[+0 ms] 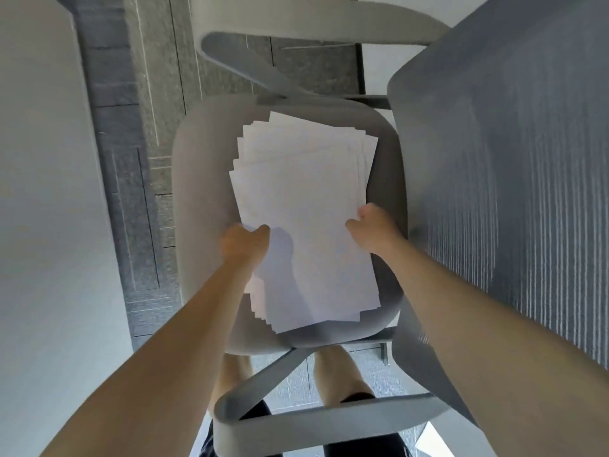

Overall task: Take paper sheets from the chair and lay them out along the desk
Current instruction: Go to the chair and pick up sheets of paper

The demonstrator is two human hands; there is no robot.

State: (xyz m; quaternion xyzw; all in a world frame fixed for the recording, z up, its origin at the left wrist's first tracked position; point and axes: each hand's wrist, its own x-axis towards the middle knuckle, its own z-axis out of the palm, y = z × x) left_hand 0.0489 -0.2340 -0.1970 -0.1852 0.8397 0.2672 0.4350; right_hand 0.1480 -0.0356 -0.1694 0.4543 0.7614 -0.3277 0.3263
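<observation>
While the pale, smooth counter (43,209) runs down the left side of the view, the person's left hand (245,244) is curled over the left edge of a loose, fanned stack of white paper sheets (303,192). The stack lies on the grey padded seat of the office chair (197,153). The right hand (374,225) grips the stack's right edge, close beside the blue-grey mesh backrest (510,159). The pick-up step appears to be in hand. The next move likely calls for a level, two-handed lift and a swing left to the counter, since the loose sheets could slide apart.
</observation>
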